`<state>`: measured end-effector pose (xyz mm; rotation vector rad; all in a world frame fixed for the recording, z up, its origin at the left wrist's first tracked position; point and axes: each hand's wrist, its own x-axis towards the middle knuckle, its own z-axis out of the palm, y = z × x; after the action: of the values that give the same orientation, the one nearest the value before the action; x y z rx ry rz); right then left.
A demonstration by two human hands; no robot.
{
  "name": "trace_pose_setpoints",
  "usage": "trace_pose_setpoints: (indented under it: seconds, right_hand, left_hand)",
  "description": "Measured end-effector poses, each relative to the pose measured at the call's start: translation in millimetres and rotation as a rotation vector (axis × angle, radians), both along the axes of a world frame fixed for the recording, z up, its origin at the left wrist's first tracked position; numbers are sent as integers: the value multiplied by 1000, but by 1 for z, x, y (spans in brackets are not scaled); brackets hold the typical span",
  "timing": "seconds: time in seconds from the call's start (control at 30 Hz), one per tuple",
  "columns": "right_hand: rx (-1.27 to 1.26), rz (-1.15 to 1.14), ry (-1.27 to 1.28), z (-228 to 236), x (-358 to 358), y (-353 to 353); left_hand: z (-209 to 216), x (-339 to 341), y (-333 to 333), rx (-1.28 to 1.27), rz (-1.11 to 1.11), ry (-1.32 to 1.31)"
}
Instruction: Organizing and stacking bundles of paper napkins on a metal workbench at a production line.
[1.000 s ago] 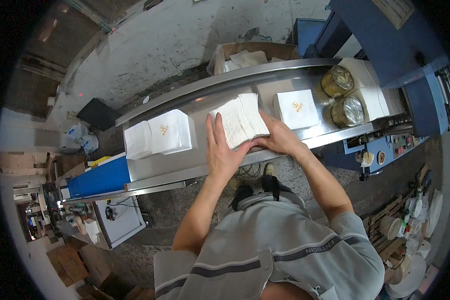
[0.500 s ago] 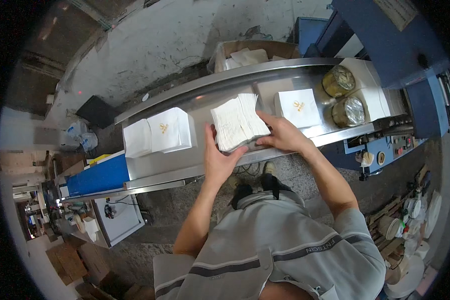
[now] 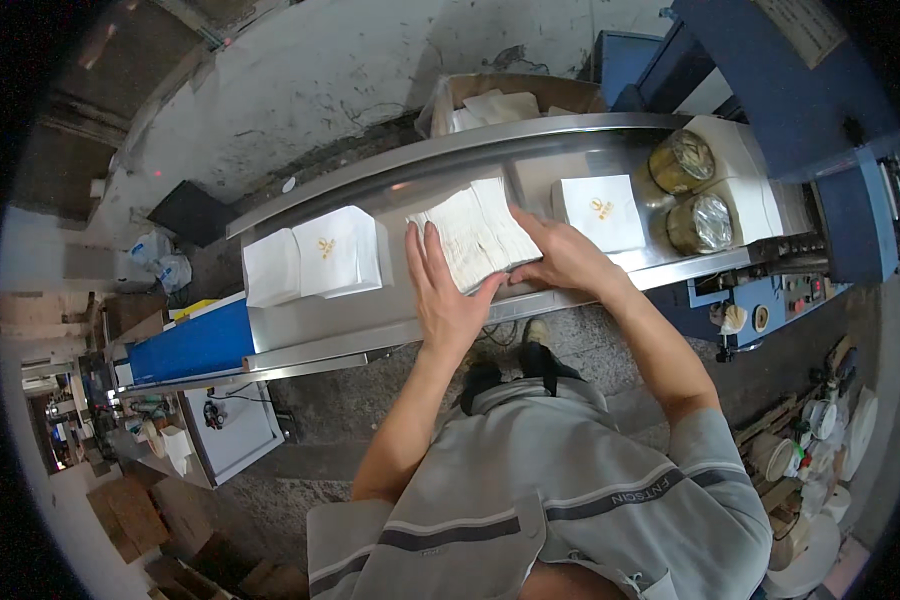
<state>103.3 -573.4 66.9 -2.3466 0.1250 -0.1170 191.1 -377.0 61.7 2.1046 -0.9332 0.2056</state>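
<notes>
White paper stack (image 3: 480, 238) is being held mid-frame, left hand (image 3: 448, 305) and right hand (image 3: 568, 262) clamping its sides, layers seemingly not yet even; a neater double pile (image 3: 315, 260) is lying centre-left, a single pile (image 3: 598, 216) centre-right.

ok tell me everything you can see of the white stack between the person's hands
The white stack is many thin, soft-looking sheets, probably paper, packed together with their wavy, slightly uneven edges showing. It sits at a slant over the steel table, between two printed white piles; whether it rests on the metal is hidden. The left hand touches its left side and near edge, the right hand its right side and near corner.
</notes>
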Motion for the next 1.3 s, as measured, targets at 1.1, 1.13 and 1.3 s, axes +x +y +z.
trace_pose_setpoints:
  seconds: [1.1,1.13,1.3]
  right_hand:
    - [1007,-328,-16,-46,40,46]
    - [973,-258,-74,-36,37,48]
    - [902,-206,-294,-20,29,52]
  left_hand:
    - [-12,29,-9,-409,-106,1203]
    - [-9,25,-9,-447,-131,1129]
    - [9,13,-11,-511,-191,925]
